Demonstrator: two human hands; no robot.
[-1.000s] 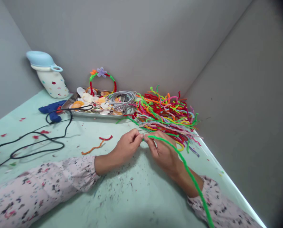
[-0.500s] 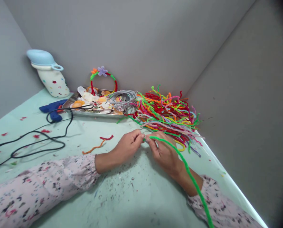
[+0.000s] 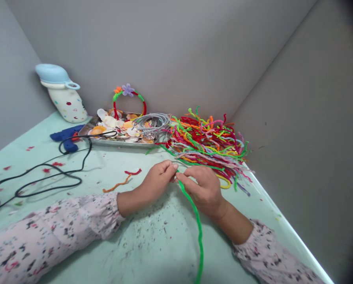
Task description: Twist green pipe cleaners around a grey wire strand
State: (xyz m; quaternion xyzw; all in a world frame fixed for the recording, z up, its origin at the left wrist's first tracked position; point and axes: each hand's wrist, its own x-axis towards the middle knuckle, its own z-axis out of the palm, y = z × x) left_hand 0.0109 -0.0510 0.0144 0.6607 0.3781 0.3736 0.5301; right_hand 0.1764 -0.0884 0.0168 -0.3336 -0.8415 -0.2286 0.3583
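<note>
My left hand (image 3: pixel 157 179) is closed in a pinch, thumb against fingers, on a thin grey wire (image 3: pixel 182 163) and the end of a green pipe cleaner at the thumb tip. My right hand (image 3: pixel 204 189) meets it fingertip to fingertip, its thumb and forefinger pinching the green pipe cleaner (image 3: pixel 199 227) close to the wire. The long free part of the pipe cleaner hangs down toward the near edge of the picture. The wire curves behind the hands and is partly hidden by them, so the exact wrap at the fingertips is hard to make out.
Behind the hands lies a heap of coloured pipe cleaners (image 3: pixel 206 138). Left of it, a metal tray (image 3: pixel 123 144) holds shells, a coil of grey wire (image 3: pixel 154 123) and a flowered hoop (image 3: pixel 145 104). A blue glue gun (image 3: pixel 66 133), black cord (image 3: pixel 49 165) and bottle (image 3: pixel 66 102) stand farther left.
The pipe cleaner's free part has swung from over my right wrist to the left, and now hangs between my hands. My right fingers have shifted slightly left, closer to the left fingertips.
</note>
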